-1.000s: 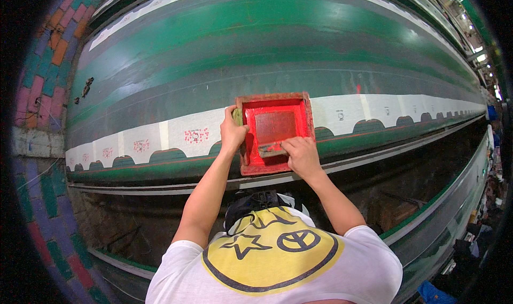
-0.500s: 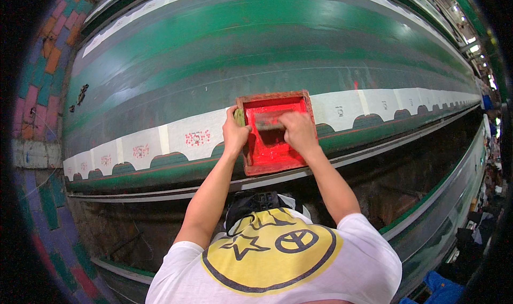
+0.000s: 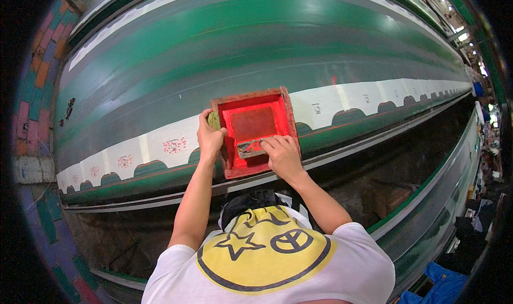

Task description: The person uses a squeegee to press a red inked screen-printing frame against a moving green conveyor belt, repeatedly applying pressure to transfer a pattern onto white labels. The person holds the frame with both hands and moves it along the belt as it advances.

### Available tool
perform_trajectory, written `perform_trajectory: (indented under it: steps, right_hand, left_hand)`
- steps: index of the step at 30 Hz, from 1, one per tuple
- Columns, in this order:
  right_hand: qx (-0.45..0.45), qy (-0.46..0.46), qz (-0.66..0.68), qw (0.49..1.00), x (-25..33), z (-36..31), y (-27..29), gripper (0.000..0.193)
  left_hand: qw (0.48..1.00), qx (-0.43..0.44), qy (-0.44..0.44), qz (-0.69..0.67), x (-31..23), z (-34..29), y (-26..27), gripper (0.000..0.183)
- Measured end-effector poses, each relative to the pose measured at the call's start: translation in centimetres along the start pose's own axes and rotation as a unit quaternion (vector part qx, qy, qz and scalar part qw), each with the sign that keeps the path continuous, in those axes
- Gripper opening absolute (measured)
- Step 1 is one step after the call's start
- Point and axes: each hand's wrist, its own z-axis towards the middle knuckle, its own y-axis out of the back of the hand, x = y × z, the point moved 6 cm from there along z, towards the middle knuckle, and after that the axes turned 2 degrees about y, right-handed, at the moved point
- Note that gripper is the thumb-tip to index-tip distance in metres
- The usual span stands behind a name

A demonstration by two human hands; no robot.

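A screen-printing frame [image 3: 290, 114] with wooden sides and a red, ink-covered inside rests over the white cloth strip [image 3: 141, 149] at the table's near edge. My left hand [image 3: 211, 137] grips the frame's left side, fingers closed by a yellow-green piece [image 3: 214, 121] there. Inside the frame, my right hand [image 3: 283, 155] is closed on a squeegee [image 3: 250, 148], a short bar smeared with grey and red. The squeegee lies near the frame's near side, with the darker mesh window [image 3: 254, 123] uncovered beyond it. Cloth under the frame is hidden.
Pieces left of the frame carry red-and-black prints [image 3: 175, 145]; those to the right show small black outlines [image 3: 316, 109]. The long green table [image 3: 214, 37] stretches away. A dark gap [image 3: 368, 165] runs along its near edge. Blue cloth [image 3: 441, 282] lies at lower right.
My right hand has drawn the squeegee toward me, from mid-frame to the near side, baring the mesh window. The whole view has shifted; the frame stays put on the cloth.
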Motion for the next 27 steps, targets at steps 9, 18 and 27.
perform_trajectory:
  steps: [9, 18, 27]
  right_hand:
    - [-0.014, -0.007, -0.018, 1.000, -12.5, -3.8, 6.9, 0.029]
    - [-0.002, -0.008, 0.001, 1.000, -20.5, -7.8, 9.1, 0.027]
    - [0.025, -0.018, 0.020, 0.999, -20.8, -7.9, 8.6, 0.031]
  left_hand:
    - [0.998, -0.011, -0.029, -0.048, -6.0, -1.8, -13.7, 0.076]
    - [1.000, 0.011, 0.004, -0.015, -7.6, -3.2, -22.1, 0.076]
    - [0.999, 0.018, 0.032, -0.015, -7.5, -3.1, -22.4, 0.076]
